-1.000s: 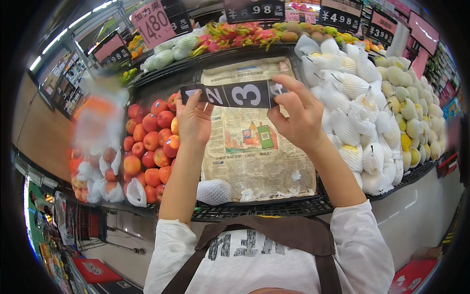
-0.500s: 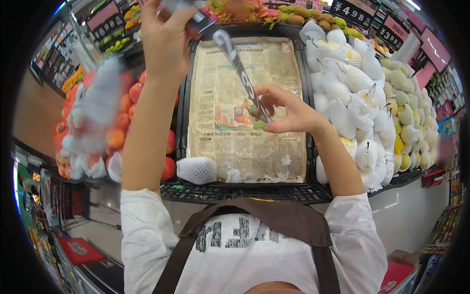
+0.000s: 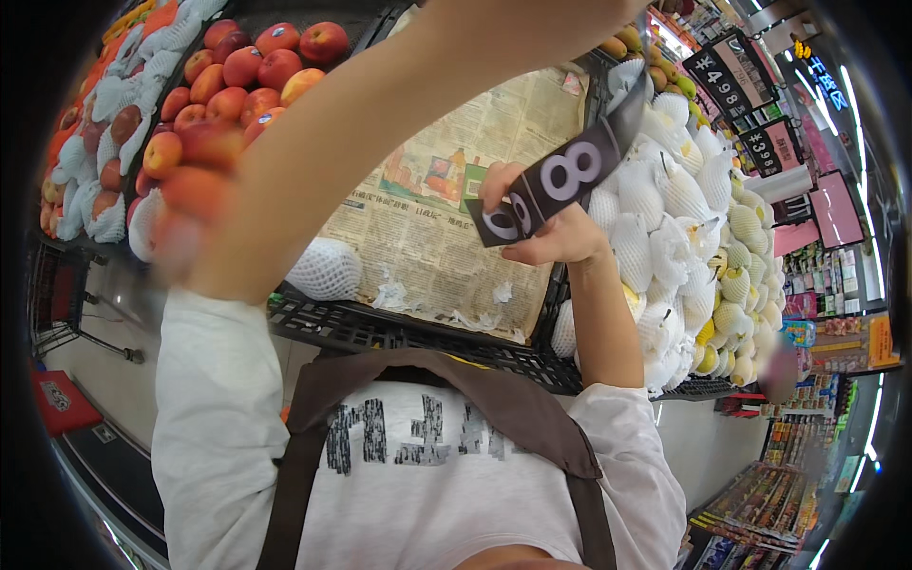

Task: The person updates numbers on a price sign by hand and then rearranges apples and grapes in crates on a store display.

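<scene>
My right hand (image 3: 546, 214) is closed on the lower end of a dark, bendy price-number strip (image 3: 575, 171) with large pale numerals. From there the strip curves up and right toward the top edge of the view. My left forearm (image 3: 380, 123) crosses the upper picture close to the camera; its hand lies beyond the top edge, so its fingers do not show. Below both arms lies a newspaper sheet (image 3: 418, 256) lining a black crate (image 3: 427, 350). A piece in a white foam net (image 3: 325, 269) rests at the newspaper's near left corner.
Red-orange peaches or nectarines (image 3: 242, 65) are heaped at the left, partly behind my forearm. Pears in white foam nets (image 3: 674, 185) are piled on the right. Black price signs (image 3: 731, 71) stand at the far right. A shopping cart (image 3: 71, 299) is at the left.
The view has swung to the right. My left arm has moved across to the upper right and its hand has left the picture. The strip has turned its numerals toward me.
</scene>
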A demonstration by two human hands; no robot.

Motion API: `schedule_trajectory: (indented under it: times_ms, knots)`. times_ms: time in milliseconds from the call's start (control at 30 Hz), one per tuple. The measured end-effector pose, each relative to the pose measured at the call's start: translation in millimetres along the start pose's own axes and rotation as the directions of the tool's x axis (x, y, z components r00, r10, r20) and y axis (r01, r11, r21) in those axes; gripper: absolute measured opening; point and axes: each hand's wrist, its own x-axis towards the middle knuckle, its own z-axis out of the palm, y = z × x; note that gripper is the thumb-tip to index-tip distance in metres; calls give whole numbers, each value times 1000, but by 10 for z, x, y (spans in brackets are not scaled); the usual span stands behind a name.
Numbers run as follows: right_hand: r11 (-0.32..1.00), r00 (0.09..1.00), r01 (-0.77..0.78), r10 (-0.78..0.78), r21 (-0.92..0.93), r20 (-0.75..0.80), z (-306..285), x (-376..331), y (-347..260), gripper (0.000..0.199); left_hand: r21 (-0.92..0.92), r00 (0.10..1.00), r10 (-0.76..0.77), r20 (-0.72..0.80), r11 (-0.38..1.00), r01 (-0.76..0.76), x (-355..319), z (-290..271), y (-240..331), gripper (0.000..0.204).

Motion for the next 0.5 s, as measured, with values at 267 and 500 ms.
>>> schedule_trajectory:
  times_ms: [267, 500]
  knots:
    - [927, 970, -241, 220, -287, -102, -127, -34, -91, 43, 225, 975, 214, 67, 948, -224, -127, -356, -371, 57]
    - [985, 897, -166, 134, -41, -420, -171, -110, -462, 40, 408, 970, -163, 179, 910, 77, -408, -757, -599, 67]
